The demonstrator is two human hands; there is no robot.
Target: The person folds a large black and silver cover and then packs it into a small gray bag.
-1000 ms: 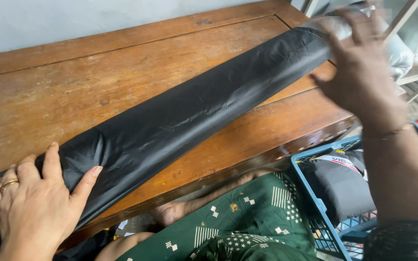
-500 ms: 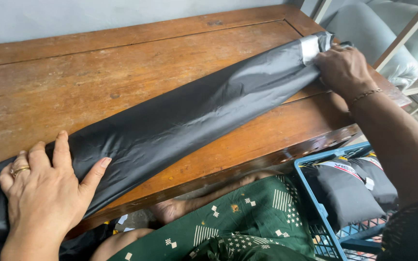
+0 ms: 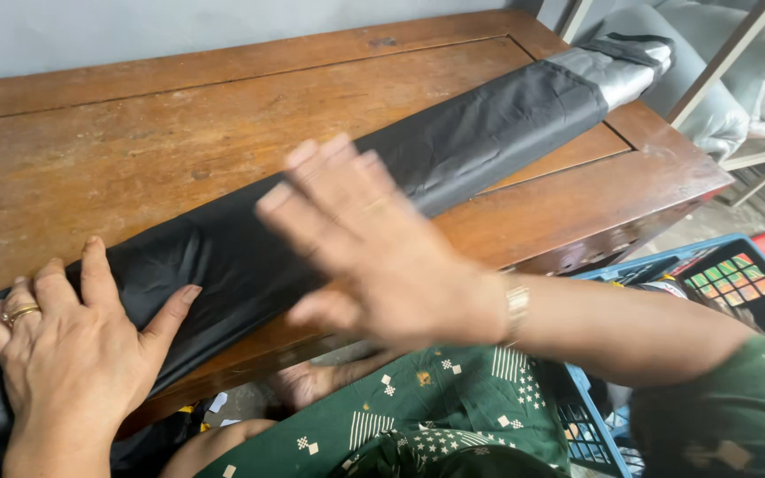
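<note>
Pinning the near end of a long black fabric roll (image 3: 329, 204) flat, the left hand (image 3: 73, 354) presses it to the wooden tabletop (image 3: 135, 133) with fingers spread, which likely keeps it wound; the right hand (image 3: 374, 257), blurred, hovers open above its middle, gripping nothing. A silvery end (image 3: 608, 66) overhangs the far corner; a blue crate (image 3: 710, 274) stands beside the tabletop

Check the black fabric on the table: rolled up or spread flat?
Rolled up. The black fabric forms a long narrow bundle lying diagonally across the wooden table, left hand pressing its near end.
</note>
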